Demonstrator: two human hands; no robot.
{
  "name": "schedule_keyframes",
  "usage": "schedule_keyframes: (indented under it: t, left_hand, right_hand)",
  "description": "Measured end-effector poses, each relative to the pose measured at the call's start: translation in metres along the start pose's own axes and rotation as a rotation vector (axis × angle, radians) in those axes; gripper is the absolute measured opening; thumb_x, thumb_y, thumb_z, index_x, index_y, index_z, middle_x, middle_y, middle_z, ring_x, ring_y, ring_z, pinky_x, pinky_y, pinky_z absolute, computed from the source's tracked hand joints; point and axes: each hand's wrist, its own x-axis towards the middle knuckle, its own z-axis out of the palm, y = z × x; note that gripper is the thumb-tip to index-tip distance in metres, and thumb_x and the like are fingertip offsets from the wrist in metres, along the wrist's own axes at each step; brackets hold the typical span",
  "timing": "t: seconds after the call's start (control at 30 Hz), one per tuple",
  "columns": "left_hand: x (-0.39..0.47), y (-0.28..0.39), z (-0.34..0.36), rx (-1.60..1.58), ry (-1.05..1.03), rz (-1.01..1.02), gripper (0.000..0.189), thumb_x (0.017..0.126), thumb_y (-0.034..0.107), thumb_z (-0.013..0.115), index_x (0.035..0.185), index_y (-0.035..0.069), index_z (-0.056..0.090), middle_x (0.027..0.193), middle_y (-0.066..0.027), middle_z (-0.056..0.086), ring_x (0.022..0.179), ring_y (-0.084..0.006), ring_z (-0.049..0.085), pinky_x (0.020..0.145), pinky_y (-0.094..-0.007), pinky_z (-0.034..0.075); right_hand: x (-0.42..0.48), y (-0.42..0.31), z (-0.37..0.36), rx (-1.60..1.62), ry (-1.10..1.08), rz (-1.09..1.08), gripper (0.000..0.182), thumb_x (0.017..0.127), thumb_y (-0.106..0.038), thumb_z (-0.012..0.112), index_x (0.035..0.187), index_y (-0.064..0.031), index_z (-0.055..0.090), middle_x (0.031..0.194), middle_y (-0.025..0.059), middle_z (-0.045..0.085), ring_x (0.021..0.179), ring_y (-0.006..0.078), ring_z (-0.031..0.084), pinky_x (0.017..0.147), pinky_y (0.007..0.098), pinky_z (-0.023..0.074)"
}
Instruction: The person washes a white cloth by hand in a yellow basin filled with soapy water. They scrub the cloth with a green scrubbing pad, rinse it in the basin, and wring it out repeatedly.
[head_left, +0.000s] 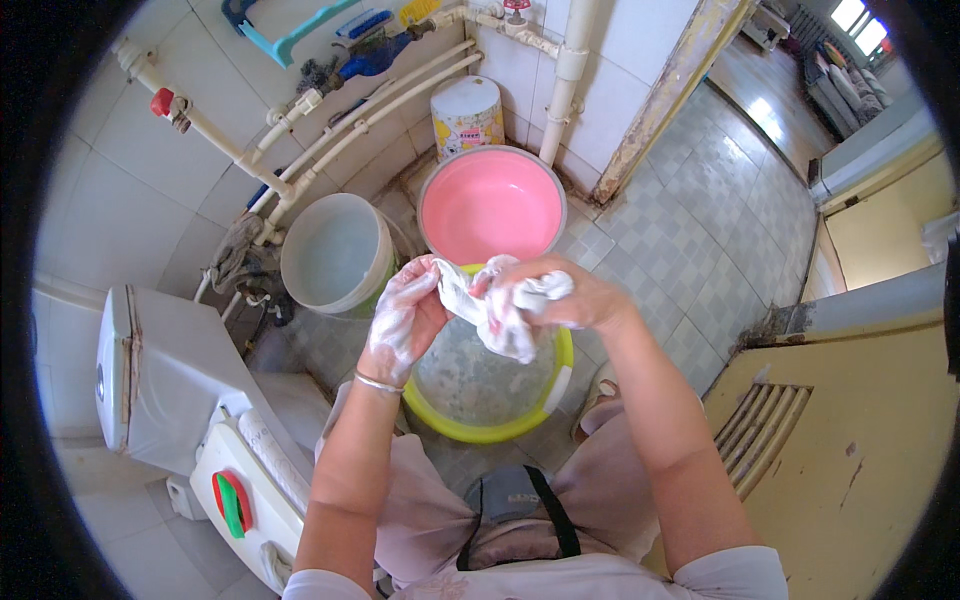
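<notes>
A white wet cloth (510, 334) is stretched between my two hands above a yellow-rimmed basin (487, 433) of cloudy, sudsy water. My left hand (409, 311), covered in white foam and wearing a bangle at the wrist, pinches one end of the cloth. Bunched folds of the cloth are gripped in my right hand (562, 296), which looks slightly blurred and also has foam on it. Just beyond the yellow-rimmed basin sits a pink basin (491, 202) with a grey rim. A white bucket (337, 251) of bluish-grey water stands to its left.
A toilet (187, 360) is at the left, with a red and green item (232, 504) on its lid. Pipes (352, 131) run along the tiled wall behind the bucket. A patterned bin (466, 116) fills the corner. At the right is a yellowish door (847, 450) with a slatted vent.
</notes>
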Motion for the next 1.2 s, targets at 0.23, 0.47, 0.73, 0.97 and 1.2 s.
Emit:
schedule_keyframes:
  t: [0.23,0.47,0.73,0.97,1.2]
  left_hand:
    - [0.003,-0.004,0.003,0.026,0.078,0.072,0.012,0.090,0.014,0.045,0.096,0.005,0.051,0.089,-0.0043,0.058,0.082,-0.0162,0.058,0.076,-0.0330,0.048]
    - [0.013,-0.014,0.001,0.131,0.199,0.170,0.008,0.090,0.013,0.045,0.091,0.006,0.050,0.085,-0.0029,0.055,0.079,-0.0132,0.057,0.072,-0.0288,0.048]
    - [0.002,-0.005,0.018,0.292,0.055,0.102,0.029,0.078,-0.003,0.051,0.106,0.001,0.047,0.094,-0.0063,0.058,0.087,-0.0138,0.056,0.080,-0.0267,0.044]
    - [0.004,-0.012,-0.003,0.363,0.020,0.053,0.046,0.071,-0.005,0.053,0.115,0.000,0.041,0.106,-0.0101,0.055,0.097,-0.0199,0.054,0.087,-0.0318,0.042]
    - [-0.004,-0.048,0.019,0.874,0.188,0.253,0.047,0.078,0.003,0.061,0.118,0.001,0.036,0.104,-0.0085,0.054,0.088,-0.0117,0.054,0.079,-0.0256,0.044]
  right_hand:
    - [0.002,0.003,0.008,-0.258,0.206,0.085,0.029,0.070,-0.001,0.061,0.099,-0.0016,0.058,0.101,0.0078,0.057,0.095,0.0200,0.054,0.085,0.0327,0.0413]
    - [0.007,0.007,0.015,-0.448,0.097,0.109,0.024,0.069,-0.005,0.062,0.093,-0.0011,0.059,0.093,0.0100,0.060,0.086,0.0209,0.057,0.079,0.0302,0.0431]
    - [0.008,0.016,0.012,-0.286,0.632,0.314,0.014,0.072,-0.008,0.058,0.084,-0.0005,0.056,0.074,0.0032,0.060,0.070,0.0113,0.056,0.063,0.0281,0.0448]
    - [0.015,0.019,0.023,-0.630,0.843,0.336,0.014,0.072,-0.011,0.059,0.081,-0.0009,0.054,0.073,0.0157,0.059,0.070,0.0284,0.060,0.063,0.0356,0.0457]
    - [0.018,0.021,0.033,-0.905,0.917,0.349,0.017,0.071,-0.012,0.062,0.080,-0.0011,0.052,0.072,0.0179,0.058,0.070,0.0329,0.059,0.062,0.0397,0.0454]
